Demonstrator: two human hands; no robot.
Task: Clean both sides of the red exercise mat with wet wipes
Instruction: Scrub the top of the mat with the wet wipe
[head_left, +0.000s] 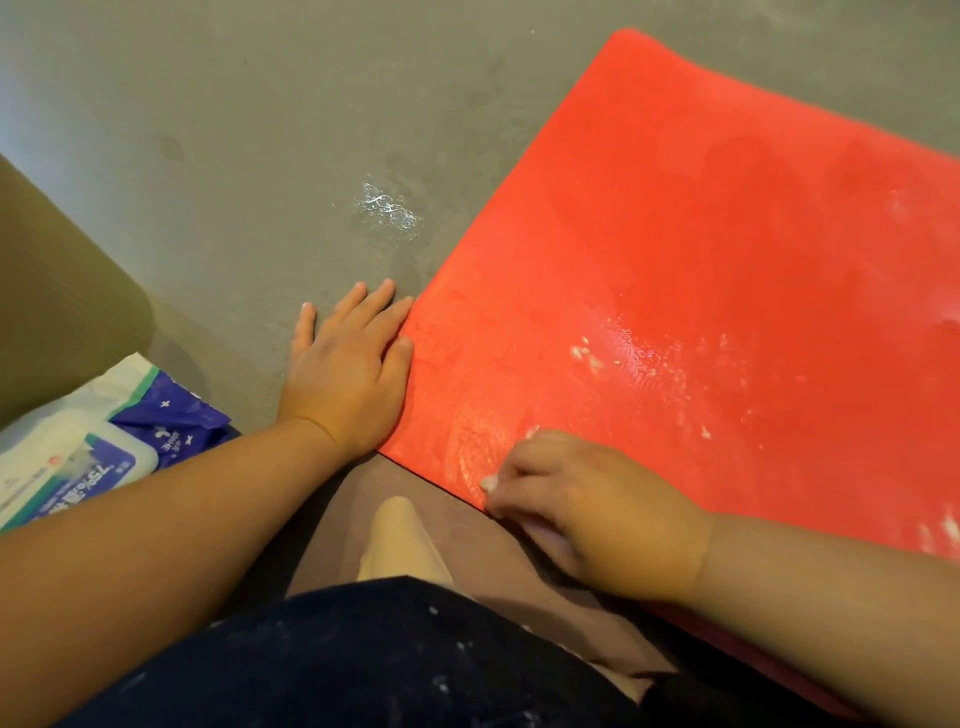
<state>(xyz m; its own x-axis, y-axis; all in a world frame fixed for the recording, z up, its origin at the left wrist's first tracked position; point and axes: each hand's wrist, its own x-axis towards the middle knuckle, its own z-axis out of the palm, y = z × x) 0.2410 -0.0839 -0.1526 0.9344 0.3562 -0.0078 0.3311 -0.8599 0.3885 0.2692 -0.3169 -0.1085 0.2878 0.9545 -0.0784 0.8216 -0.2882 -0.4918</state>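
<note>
The red exercise mat (701, 270) lies flat on the grey floor, filling the right half of the view, with a wet sheen and pale crumbs near its front corner. My left hand (348, 369) lies flat on the floor with straight fingers, its fingertips touching the mat's left edge. At the mat's near edge my right hand (587, 504) has its fingers curled and pinches a small white bit, probably a wet wipe, mostly hidden under the fingers. A wet wipes pack (98, 441), blue and white with a lid, lies at the lower left.
A brown cardboard-like surface (52, 291) rises at the far left behind the pack. A whitish scuff (387, 208) marks the floor left of the mat. My dark-clothed knee (374, 654) fills the bottom centre.
</note>
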